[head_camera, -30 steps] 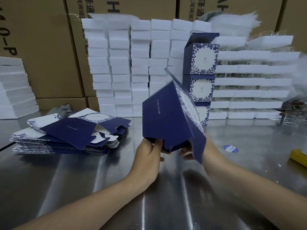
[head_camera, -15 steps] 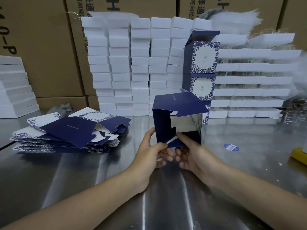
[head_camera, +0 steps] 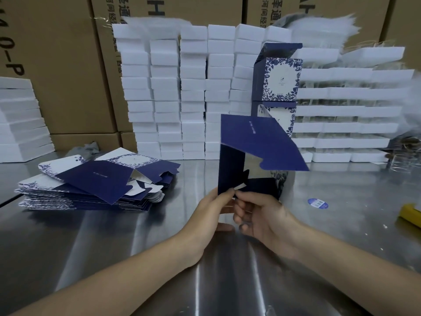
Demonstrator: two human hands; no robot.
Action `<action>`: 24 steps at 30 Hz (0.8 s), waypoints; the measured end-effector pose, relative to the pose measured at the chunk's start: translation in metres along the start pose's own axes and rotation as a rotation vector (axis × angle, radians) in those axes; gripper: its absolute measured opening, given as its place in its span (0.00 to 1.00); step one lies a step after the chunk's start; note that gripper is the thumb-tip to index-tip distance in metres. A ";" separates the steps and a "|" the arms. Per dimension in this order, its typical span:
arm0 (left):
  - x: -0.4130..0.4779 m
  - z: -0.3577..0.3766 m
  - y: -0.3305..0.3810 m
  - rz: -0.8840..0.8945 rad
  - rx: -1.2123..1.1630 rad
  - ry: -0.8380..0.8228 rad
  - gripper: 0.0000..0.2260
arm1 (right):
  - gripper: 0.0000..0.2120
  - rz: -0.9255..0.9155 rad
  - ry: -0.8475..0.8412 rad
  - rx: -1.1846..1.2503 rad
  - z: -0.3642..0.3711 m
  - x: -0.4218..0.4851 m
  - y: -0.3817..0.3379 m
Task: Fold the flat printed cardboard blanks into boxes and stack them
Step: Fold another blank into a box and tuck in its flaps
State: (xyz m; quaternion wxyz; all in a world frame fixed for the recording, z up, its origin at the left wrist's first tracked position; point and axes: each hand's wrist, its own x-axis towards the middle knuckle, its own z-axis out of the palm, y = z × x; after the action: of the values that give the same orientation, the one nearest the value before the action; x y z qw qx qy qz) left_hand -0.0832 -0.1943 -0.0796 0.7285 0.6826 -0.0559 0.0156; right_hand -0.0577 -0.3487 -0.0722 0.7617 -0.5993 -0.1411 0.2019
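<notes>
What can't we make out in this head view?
- Small print on the half-folded box: too small.
- Lower finished boxes in the stack: hidden behind it.
- Fingertips of the left hand and right hand: partly hidden behind its flaps.
- Yellow object: cut off by the right edge.

At the centre, the left hand [head_camera: 213,212] and right hand [head_camera: 262,221] pinch the near flaps of a half-formed navy box [head_camera: 252,153], its open end facing the camera. At nine o'clock lies a pile of flat printed blanks [head_camera: 91,185] on the steel worktop [head_camera: 114,242]. Behind the box, toward one o'clock, folded boxes [head_camera: 280,76] stand stacked — white foam blocks [head_camera: 193,87] rise at twelve. A blue sticker [head_camera: 317,203] and a yellow object [head_camera: 411,214] sit at three o'clock.
</notes>
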 end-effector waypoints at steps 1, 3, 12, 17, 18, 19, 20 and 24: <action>0.000 0.002 0.000 -0.021 -0.004 -0.021 0.17 | 0.14 0.012 -0.029 0.016 0.001 -0.001 -0.001; 0.001 0.006 -0.002 -0.040 -0.011 -0.036 0.22 | 0.14 0.022 -0.056 0.008 0.003 -0.004 -0.002; 0.001 0.002 0.001 -0.109 -0.229 0.071 0.19 | 0.17 0.052 0.120 0.014 0.007 -0.002 0.000; -0.001 0.008 0.002 -0.097 -0.109 -0.008 0.23 | 0.18 0.046 0.038 -0.003 0.006 -0.003 -0.002; -0.002 0.008 0.002 -0.090 -0.106 -0.006 0.23 | 0.17 0.047 0.024 -0.017 0.006 -0.004 -0.002; -0.002 0.008 0.001 -0.081 -0.101 0.001 0.23 | 0.18 0.045 0.023 -0.030 0.007 -0.004 -0.002; -0.002 0.008 0.001 -0.074 -0.098 0.010 0.23 | 0.18 0.039 0.037 -0.041 0.008 -0.004 -0.001; -0.002 0.007 0.002 -0.085 -0.143 0.045 0.19 | 0.20 -0.003 0.163 -0.017 0.012 -0.003 0.002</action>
State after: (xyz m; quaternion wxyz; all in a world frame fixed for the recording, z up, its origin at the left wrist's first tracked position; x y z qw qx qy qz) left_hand -0.0856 -0.2011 -0.0773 0.7764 0.6301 -0.0117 -0.0043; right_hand -0.0664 -0.3396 -0.0712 0.7657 -0.6201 -0.0813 0.1501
